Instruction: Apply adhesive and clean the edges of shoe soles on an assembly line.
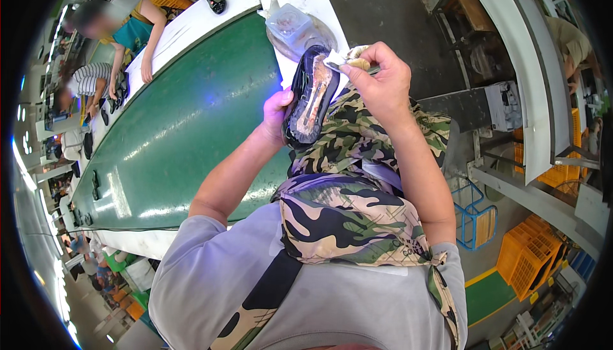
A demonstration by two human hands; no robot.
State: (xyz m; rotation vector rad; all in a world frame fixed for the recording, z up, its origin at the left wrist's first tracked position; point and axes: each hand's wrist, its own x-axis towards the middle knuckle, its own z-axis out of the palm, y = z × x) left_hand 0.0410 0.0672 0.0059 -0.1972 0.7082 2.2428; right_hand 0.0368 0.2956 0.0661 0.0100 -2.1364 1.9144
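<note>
My left hand (278, 112) is closed around the side of a glossy black shoe (311, 98). The shoe is tilted with its underside up, showing a rough tan and whitish bottom inside a black rim. At the shoe's upper right end, my right hand (387, 83) pinches what looks like a small brush (356, 63), pale and yellowish, with a white end against the shoe. Its exact shape is partly hidden by my fingers. Just beyond the shoe, a translucent plastic container (290, 23) stands on a round, stained dish (319, 38).
A green conveyor belt (191, 126) with white edges runs along my left. Across it, people (131, 28) work with black shoes; another shoe (216, 1) lies on the far edge. At right are a white-topped rack (511, 63), a blue metal stool frame (472, 216) and orange crates (529, 254).
</note>
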